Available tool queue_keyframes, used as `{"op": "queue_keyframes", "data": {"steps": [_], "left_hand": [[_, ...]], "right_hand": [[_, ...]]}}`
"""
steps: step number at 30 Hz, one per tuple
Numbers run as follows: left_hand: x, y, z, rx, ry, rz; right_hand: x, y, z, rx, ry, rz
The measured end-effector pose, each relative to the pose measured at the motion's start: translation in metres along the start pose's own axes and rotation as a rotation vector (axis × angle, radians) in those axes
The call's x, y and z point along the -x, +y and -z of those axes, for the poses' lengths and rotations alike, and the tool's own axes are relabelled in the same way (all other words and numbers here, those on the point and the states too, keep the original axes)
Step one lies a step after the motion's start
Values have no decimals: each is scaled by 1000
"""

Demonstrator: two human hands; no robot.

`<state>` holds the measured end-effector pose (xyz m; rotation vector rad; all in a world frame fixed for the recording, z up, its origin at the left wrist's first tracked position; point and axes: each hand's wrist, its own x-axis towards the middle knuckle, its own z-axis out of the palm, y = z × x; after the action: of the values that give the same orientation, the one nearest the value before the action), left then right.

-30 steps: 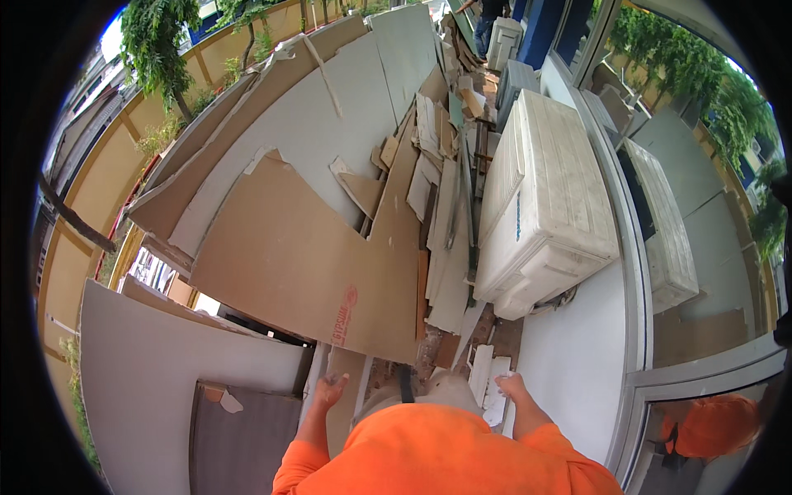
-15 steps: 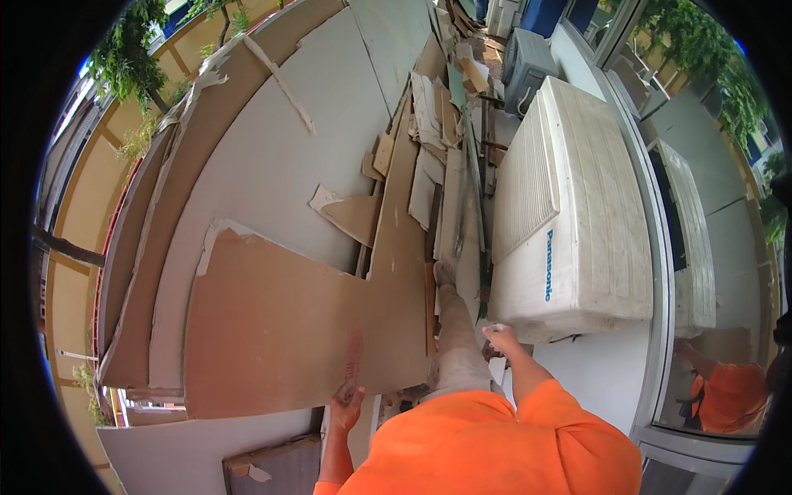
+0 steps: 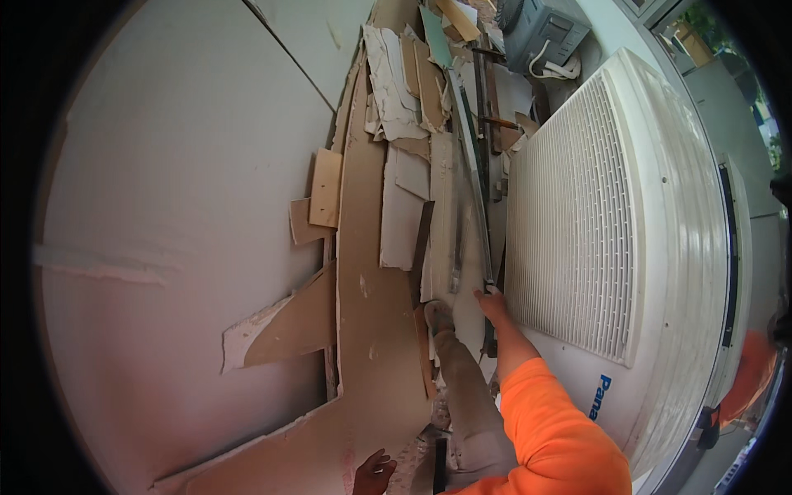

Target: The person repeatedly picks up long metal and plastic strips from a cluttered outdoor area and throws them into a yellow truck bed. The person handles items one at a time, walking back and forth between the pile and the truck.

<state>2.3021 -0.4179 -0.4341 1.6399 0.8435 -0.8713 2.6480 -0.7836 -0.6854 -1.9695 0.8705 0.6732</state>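
My right hand reaches forward in an orange sleeve and closes on the near end of a long thin metal strip. The strip runs away from me between the rubble and a big white air-conditioner unit. My left hand is low at the bottom edge, at the near end of a long brown board; its grip is unclear. My leg in a beige trouser stands on the scraps, foot just left of my right hand.
A large white plasterboard sheet lies at the left with torn brown paper patches. Broken plasterboard pieces are heaped up the middle. A grey machine sits at the top. Another person in orange is at the right edge.
I have leaned down and forward, so the pile looks much closer. My right hand moved ahead onto the metal strip. My left hand dropped lower along the brown board.
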Motion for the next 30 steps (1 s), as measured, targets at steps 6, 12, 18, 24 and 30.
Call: {"op": "queue_keyframes", "data": {"steps": [6, 12, 18, 24, 30], "left_hand": [[-138, 77, -52, -9, -191, 11], [-341, 154, -131, -143, -191, -261], [-553, 242, -215, -121, -63, -384], [-644, 271, -271, -194, 90, -417], [-689, 277, -292, -264, 112, -423]], "right_hand": [[-132, 3, -26, -8, 52, -19], [-234, 16, -41, 44, 188, -97], [-298, 41, -37, 34, 154, -135], [-338, 79, -53, 86, 157, -99], [-326, 68, -68, -31, 175, 43]]}}
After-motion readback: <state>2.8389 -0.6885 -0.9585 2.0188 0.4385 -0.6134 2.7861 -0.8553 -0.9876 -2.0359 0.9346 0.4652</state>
